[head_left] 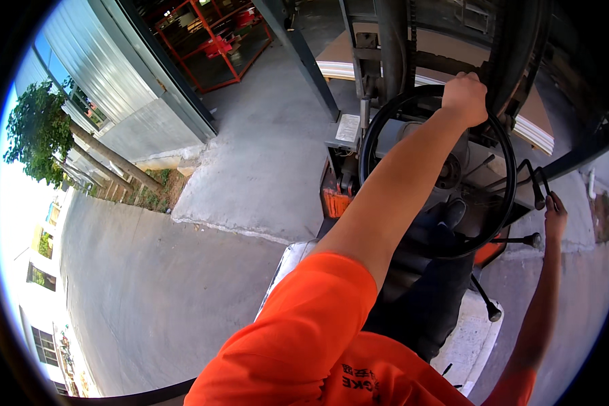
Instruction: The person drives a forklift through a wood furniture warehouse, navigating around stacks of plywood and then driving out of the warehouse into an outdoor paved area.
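Note:
My left arm, in an orange sleeve, reaches across the black steering wheel point(511, 166) of a forklift. At the far part of the rim, my left hand point(465, 99) is closed around it. Out to the right, my right hand point(555, 216) has its fingers closed on a thin black control lever point(539, 193); the exact grip is partly hidden. Below that hand a lever with a round black knob point(534, 239) sticks out, and another knobbed lever point(494, 312) is nearer my seat. Under the wheel a dark shoe point(454, 213) shows.
Ahead stands the forklift's dark mast point(394, 51), with a stack of flat boards point(534, 132) beyond it. A grey post point(304, 64) rises by an open doorway, where a red metal frame point(216, 86) stands. Trees point(108, 152) and a corrugated wall point(105, 61) are at left.

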Tool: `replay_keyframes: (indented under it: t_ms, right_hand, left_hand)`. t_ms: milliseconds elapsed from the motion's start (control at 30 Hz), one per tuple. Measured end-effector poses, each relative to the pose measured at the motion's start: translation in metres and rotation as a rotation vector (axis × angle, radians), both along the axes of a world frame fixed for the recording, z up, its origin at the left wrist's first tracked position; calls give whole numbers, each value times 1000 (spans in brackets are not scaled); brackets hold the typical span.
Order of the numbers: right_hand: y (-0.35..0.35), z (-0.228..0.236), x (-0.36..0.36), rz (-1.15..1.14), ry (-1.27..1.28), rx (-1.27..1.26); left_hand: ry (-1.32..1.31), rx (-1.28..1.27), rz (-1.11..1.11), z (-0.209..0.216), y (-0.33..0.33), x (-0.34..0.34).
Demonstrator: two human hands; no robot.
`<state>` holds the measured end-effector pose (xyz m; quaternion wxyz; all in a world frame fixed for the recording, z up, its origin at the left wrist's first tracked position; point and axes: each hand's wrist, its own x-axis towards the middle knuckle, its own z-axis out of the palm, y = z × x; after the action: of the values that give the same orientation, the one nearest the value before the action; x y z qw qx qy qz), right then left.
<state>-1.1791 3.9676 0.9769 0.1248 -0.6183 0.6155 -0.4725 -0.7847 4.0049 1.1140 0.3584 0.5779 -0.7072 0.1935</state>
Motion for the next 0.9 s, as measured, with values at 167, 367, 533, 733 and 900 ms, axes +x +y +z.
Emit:
replay_keyframes:
  t_ms: [167, 367, 533, 733, 900]
  right_hand:
    - [67, -27, -16, -14, -23, -41]
    - [160, -42, -33, -22, -48, -19]
    - [233, -54, -45, -46, -17, 34]
    - [323, -59, -59, -23, -42, 47]
    - [404, -56, -30, -33, 34, -52]
  left_hand:
    - [-103, 77, -158, -26, 69, -63]
    - [-20, 93, -172, -41, 152, -73]
    - [48, 98, -99, -54, 218, -55]
    - [65, 147, 37, -66, 309, -35]
    - [105, 103, 80, -71, 389, -17]
